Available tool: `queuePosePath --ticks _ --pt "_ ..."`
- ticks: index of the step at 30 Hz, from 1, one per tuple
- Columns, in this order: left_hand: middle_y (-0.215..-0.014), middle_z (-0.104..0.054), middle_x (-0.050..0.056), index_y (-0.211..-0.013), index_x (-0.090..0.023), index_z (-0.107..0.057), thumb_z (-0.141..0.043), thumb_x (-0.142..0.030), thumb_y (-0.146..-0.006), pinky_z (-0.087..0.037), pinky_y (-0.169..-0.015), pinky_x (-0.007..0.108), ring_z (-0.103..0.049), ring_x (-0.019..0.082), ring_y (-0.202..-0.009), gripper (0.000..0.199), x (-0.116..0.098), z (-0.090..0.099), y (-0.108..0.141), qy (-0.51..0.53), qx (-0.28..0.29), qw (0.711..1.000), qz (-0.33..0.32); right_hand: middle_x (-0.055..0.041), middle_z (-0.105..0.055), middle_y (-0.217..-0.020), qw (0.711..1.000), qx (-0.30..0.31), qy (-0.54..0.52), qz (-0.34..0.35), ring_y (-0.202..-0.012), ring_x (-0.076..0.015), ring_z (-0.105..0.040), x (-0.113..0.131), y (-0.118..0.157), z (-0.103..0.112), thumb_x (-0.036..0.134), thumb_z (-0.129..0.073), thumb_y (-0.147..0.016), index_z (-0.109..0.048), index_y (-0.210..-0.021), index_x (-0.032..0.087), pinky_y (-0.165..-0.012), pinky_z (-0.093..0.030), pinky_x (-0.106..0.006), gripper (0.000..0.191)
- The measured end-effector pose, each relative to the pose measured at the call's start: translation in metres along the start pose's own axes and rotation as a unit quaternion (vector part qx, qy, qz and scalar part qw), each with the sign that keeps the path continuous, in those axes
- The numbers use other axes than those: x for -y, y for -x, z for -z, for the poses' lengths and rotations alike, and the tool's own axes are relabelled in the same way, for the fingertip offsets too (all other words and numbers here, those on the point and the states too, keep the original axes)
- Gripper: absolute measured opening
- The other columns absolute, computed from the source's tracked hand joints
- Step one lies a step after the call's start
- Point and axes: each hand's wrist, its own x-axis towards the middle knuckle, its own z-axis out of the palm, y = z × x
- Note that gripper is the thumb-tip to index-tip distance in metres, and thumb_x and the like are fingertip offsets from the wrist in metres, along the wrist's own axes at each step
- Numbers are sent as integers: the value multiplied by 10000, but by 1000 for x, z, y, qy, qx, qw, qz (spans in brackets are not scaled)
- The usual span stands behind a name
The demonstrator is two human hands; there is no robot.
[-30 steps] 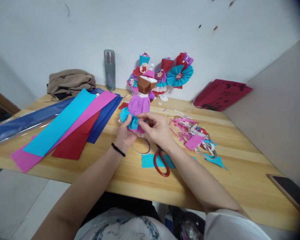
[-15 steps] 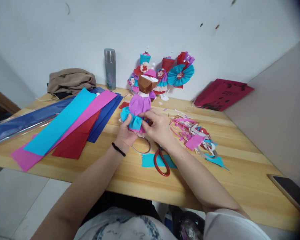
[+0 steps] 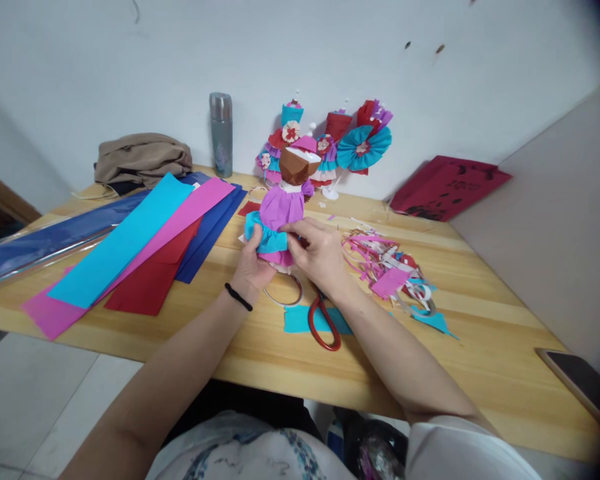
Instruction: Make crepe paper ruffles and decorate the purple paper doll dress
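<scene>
A paper doll (image 3: 282, 207) with a brown head, pink hat and purple dress stands upright between my hands. Around its skirt lies a gathered turquoise crepe-paper strip (image 3: 273, 241). My left hand (image 3: 253, 267) is closed on the left side of the skirt, its thumb pressing the turquoise strip. With thumb and index finger, my right hand (image 3: 320, 252) pinches the strip's right end against the skirt. Red-handled scissors (image 3: 325, 330) lie under my right wrist on a flat turquoise paper piece (image 3: 295, 319). A thin ring (image 3: 284, 303), perhaps a tape roll, rests below the doll.
Crepe-paper sheets (image 3: 125, 240) spread across the left of the wooden table. A thermos (image 3: 221, 137), a brown cloth (image 3: 143, 159) and decorated paper dresses (image 3: 339, 150) stand along the wall. Paper scraps (image 3: 390, 267), a red bag (image 3: 450, 189) and a phone (image 3: 583, 383) are at right.
The turquoise strip has been drawn slightly rightward across the skirt and looks flatter. Both hands keep their hold, with the right fingers shifted a little. The view has moved slightly.
</scene>
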Motion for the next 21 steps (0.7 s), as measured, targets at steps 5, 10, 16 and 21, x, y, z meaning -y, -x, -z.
queuePosePath --ticks 5,10,16,21 --pt "-967 -784 36 -1172 -237 -709 -542 -381 -1013 -565 -921 318 -740 175 -953 272 3 -1 -1 12 -3 1000 -25 -83 -761 -948 1000 -6 5 0 -861 -232 -708 -3 1 -3 210 -528 -937 -752 -955 227 -759 -534 -349 225" --pt "-940 -788 45 -1219 -224 -692 -488 -383 -1036 -565 -940 338 -742 176 -938 316 2 -3 2 21 1 999 -26 -82 -770 -934 1000 -9 -13 26 -849 -226 -715 -1 0 -1 188 -503 -923 -748 -954 220 -746 -540 -344 249" --pt "-956 -781 36 -1170 -205 -709 -587 -345 -992 -548 -971 365 -733 194 -982 257 -1 0 3 1 -14 1000 -2 -32 -759 -826 995 8 -86 -59 -671 -175 -655 9 -2 7 130 -512 -799 -760 -880 215 -649 -515 -311 275" --pt "-860 -773 7 -963 -208 -737 -520 -263 -1021 -555 -955 356 -727 161 -828 231 0 -1 2 16 -32 999 -3 -32 -692 -701 973 11 -178 -145 -562 -143 -564 12 -3 3 281 -585 -822 -728 -790 178 -548 -453 -284 179"
